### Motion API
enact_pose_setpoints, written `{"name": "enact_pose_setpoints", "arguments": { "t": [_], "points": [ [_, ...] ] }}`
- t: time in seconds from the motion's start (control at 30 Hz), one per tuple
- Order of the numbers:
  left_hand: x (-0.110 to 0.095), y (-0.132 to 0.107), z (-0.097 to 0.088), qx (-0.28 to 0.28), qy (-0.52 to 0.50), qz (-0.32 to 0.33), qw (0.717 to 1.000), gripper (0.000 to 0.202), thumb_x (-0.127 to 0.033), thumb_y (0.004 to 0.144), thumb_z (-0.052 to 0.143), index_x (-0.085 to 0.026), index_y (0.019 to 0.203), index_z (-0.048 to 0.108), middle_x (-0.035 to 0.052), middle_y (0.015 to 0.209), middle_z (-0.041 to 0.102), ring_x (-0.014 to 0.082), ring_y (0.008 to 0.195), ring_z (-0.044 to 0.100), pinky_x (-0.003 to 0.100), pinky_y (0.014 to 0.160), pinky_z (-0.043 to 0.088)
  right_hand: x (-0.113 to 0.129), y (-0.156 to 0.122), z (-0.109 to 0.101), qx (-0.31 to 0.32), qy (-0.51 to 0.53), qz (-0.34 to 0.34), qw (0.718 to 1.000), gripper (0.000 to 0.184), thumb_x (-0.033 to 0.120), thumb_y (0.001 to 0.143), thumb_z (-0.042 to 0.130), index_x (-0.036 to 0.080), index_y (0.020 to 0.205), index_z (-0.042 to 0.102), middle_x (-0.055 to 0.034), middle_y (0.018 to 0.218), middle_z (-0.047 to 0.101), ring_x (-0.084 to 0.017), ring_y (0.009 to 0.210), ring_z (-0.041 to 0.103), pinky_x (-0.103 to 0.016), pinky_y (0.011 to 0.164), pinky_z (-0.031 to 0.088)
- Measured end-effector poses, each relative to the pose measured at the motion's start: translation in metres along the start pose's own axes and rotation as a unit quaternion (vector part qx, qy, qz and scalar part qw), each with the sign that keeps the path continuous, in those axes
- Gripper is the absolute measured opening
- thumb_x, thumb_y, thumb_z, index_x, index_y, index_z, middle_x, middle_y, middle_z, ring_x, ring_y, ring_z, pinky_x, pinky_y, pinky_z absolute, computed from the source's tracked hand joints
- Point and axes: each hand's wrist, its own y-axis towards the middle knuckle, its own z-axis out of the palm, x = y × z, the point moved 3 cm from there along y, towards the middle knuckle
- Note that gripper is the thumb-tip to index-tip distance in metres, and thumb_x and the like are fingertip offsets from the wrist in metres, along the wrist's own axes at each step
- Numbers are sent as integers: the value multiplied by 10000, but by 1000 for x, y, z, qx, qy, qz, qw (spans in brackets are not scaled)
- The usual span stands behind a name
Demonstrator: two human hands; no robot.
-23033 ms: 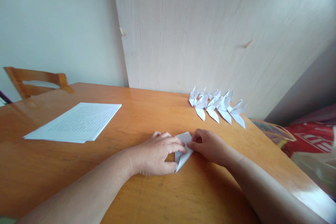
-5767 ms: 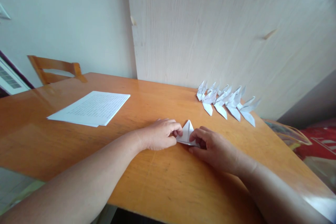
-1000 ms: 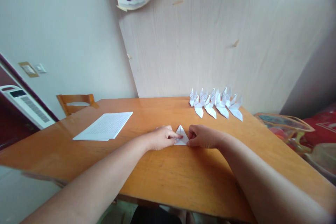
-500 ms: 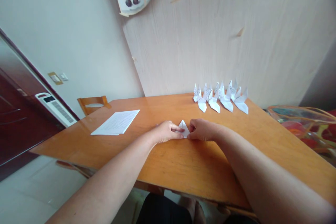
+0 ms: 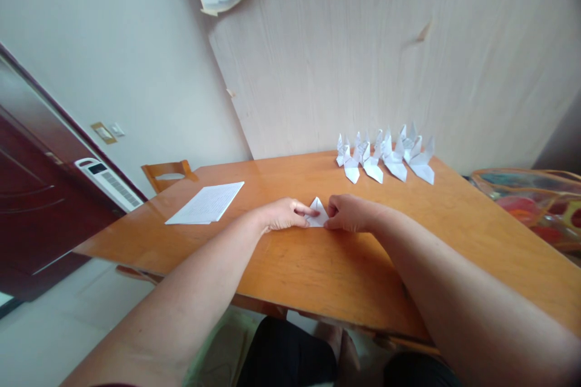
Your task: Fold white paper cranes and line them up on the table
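A small white folded paper (image 5: 321,219), triangular with its point facing away from me, lies on the wooden table between my hands. My left hand (image 5: 285,214) grips its left side, the index finger laid across the face and the thumb at the lower left corner. At the lower right corner, my right hand (image 5: 352,213) pinches the edge with curled fingers. Both hands rest low over the tabletop. The underside of the paper is hidden.
Several folded white paper figures (image 5: 373,168) stand in rows at the table's (image 5: 290,278) back right. A stack of written sheets (image 5: 206,203) lies at the left. Beyond are a wooden chair (image 5: 167,170) and, at the right, a clear bag (image 5: 540,205) with colourful contents.
The view has shifted slightly. My left index finger and thumb have slid a little left on the paper, baring more of its face. My right hand keeps its hold on the right corner.
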Motion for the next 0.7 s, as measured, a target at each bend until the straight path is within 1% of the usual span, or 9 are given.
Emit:
{"name": "enact_pose_setpoints", "arguments": {
  "t": [0.1, 0.33, 0.47, 0.7],
  "points": [
    [-1, -1, -4, 13, 39, 5, 999, 520, -268, 742, 660, -251, 1261, 679, 43, 1209, 636, 218, 1069, 587, 325, 961, 432, 0, 0, 0, 0, -1, 1, 1000, 177, 261, 695, 688, 199, 846, 619, -54, 863, 684, -205, 744, 610, -262, 526, 342],
    [0, -1, -12, 58, 122, 28, 990, 548, -260, 780, 604, -331, 1323, 619, 11, 1049, 559, 178, 1029, 553, 295, 948, 414, -3, 2, 2, 0, 11, -1, 1000, 184, 251, 696, 684, 201, 856, 609, -44, 844, 687, -185, 700, 600, -254, 512, 331],
    [4, 1, -13, 78, 121, 30, 989, 582, -221, 768, 588, -347, 1335, 603, 3, 1041, 525, 158, 1007, 551, 275, 931, 422, -5, 3, 4, 1, 22, -3, 1000, 174, 242, 695, 681, 206, 847, 603, -31, 824, 681, -171, 676, 591, -248, 508, 328],
    [7, 3, -16, 123, 102, 56, 986, 626, -178, 763, 571, -352, 1364, 572, 0, 1075, 491, 147, 1022, 556, 273, 951, 426, -8, 4, 5, -2, 27, 0, 1000, 162, 246, 687, 681, 215, 813, 585, -15, 791, 664, -162, 661, 575, -248, 507, 323]
  ]
}}
